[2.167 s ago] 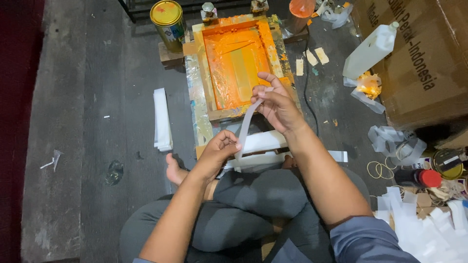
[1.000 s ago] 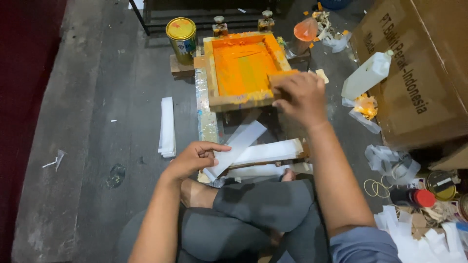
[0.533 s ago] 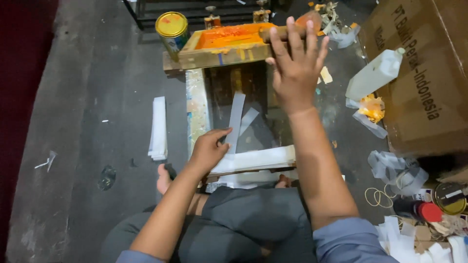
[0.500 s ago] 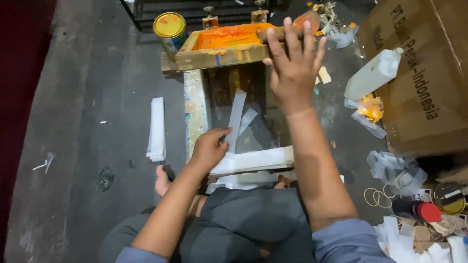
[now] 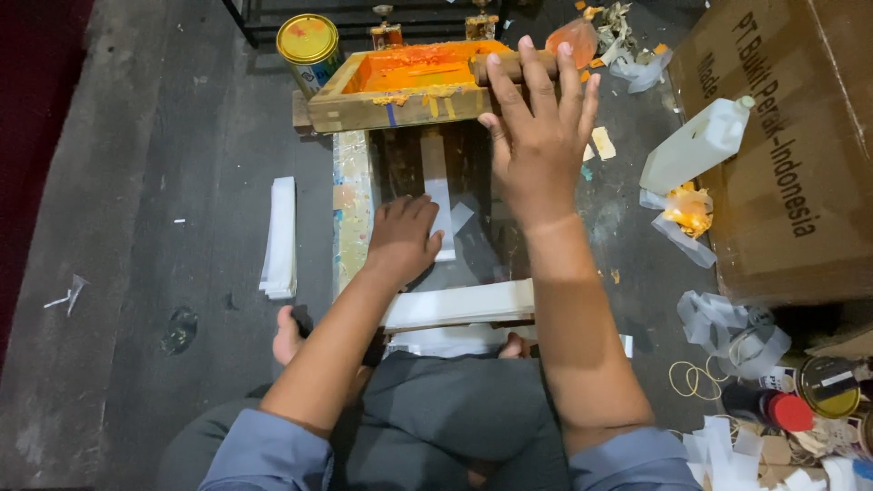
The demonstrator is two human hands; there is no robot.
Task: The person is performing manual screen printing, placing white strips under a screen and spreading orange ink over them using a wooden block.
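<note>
A wooden screen frame [image 5: 400, 107] smeared with orange ink is tilted up at its near edge. My right hand [image 5: 536, 136] holds that edge, fingers spread over the frame and a wooden squeegee handle [image 5: 509, 64]. Under the raised frame lies a narrow white strip [image 5: 440, 195] on the dark printing board [image 5: 350, 209]. My left hand [image 5: 405, 238] rests on the strip's near end, thumb against it. A stack of long white strips [image 5: 464, 305] lies across my lap.
Another pile of white strips [image 5: 280, 236] lies on the floor at left. A yellow-lidded paint can [image 5: 307, 41] stands behind the frame. At right are a white plastic bottle [image 5: 696, 145], a large cardboard box [image 5: 800, 155], rubber bands [image 5: 691, 377] and small tins [image 5: 827, 386].
My right hand moved from the strip to the frame and tipped its near edge up. My left hand carried a white strip forward and laid it under the frame.
</note>
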